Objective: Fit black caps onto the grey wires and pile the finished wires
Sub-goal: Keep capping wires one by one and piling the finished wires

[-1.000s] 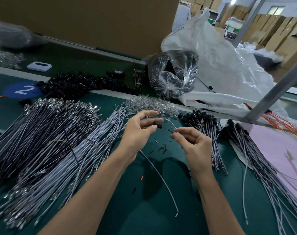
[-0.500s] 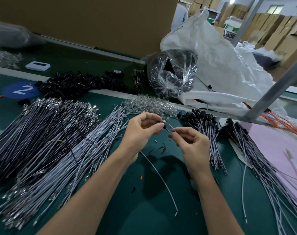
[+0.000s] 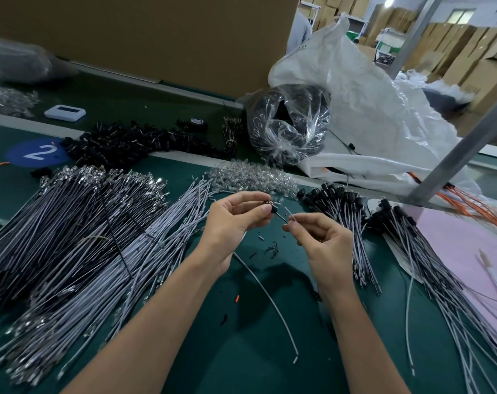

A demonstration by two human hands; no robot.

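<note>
Black cap (image 3: pixel 273 208) is up in the air over the green table (image 3: pixel 241 351). The thumb and fingertips of the left hand (image 3: pixel 236 223) pinch it. The right hand (image 3: pixel 321 240) is just beside it. Its thumb and first finger pinch a thin wire end (image 3: pixel 287 212) that points at the cap. The other fingers of both hands are loosely curled. A long grey wire (image 3: pixel 270 302) trails down from under the left hand to the table. I cannot tell if it is the same wire as the pinched end.

The cap looks tiny, light and hard, so it could pop out of the fingers if squeezed at its edge. It is best to hold it round its sides, with the hole facing the wire. The wire looks thin, light and bendy. It will likely bend if pushed from far back, so hold it very close to the tip, as the right hand does.

Bare wires (image 3: pixel 85 251) lie in a big pile on the left. Finished wires (image 3: pixel 341 223) with caps on lie in a pile on the right, near the right hand.
</note>
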